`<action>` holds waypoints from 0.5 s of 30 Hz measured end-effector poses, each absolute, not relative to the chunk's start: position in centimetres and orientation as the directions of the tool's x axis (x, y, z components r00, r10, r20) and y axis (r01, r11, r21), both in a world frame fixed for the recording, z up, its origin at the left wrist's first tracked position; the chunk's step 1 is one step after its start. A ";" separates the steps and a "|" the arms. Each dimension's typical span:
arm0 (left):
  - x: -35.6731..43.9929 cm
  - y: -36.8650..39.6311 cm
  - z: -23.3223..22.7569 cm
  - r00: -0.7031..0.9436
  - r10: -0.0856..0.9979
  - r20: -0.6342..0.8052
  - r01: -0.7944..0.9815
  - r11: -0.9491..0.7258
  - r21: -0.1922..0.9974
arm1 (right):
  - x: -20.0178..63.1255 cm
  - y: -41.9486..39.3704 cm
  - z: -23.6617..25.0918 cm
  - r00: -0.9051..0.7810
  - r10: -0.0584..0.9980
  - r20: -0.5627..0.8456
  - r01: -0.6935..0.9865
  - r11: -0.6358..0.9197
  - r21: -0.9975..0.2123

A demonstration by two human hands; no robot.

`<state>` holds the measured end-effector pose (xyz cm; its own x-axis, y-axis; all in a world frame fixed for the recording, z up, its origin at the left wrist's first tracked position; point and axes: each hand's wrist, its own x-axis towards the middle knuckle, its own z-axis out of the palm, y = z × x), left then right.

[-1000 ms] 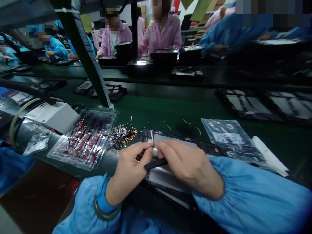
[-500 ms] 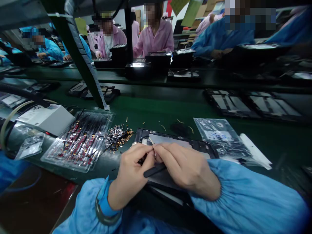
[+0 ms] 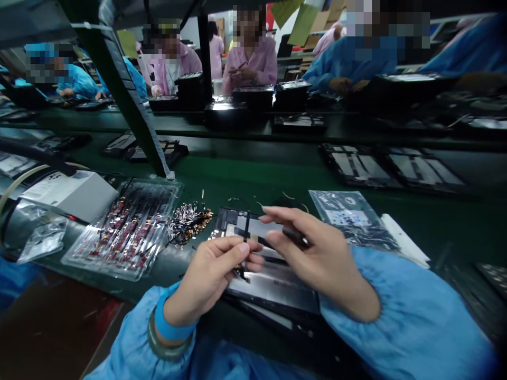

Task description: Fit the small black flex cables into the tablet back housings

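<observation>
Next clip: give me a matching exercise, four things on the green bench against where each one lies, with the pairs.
Things:
1. clear plastic tray of small red and gold parts
2. loose pile of small gold and silver parts
3. open flat black device
4. clear printed plastic bag

Places:
A. under both hands, at the near edge
B. right of the device, beyond the right hand
C. far left, beside a white box
D. between the tray and the device

Pairs: 1-C, 2-D, 3-A, 4-B

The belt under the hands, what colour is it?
Dark green. The belt shows best in the head view, beyond the left hand and right hand.
</observation>
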<state>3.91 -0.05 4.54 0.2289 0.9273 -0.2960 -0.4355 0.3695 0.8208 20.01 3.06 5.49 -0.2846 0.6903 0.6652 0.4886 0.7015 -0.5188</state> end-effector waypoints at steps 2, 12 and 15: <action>4.2 -0.2 4.3 0.256 0.926 -0.278 -0.366 0.359 0.858 | 19.6 3.3 5.9 -0.217 0.787 0.578 0.430 0.608 -0.667; 4.1 -0.8 2.4 -0.288 0.835 0.470 0.314 -0.381 0.870 | 18.8 2.1 4.6 -0.392 0.508 0.767 0.524 0.809 -0.267; 4.0 -0.8 2.1 -0.286 0.834 0.471 0.345 -0.369 0.863 | 18.7 1.7 4.4 -0.500 0.428 0.753 0.529 0.839 -0.126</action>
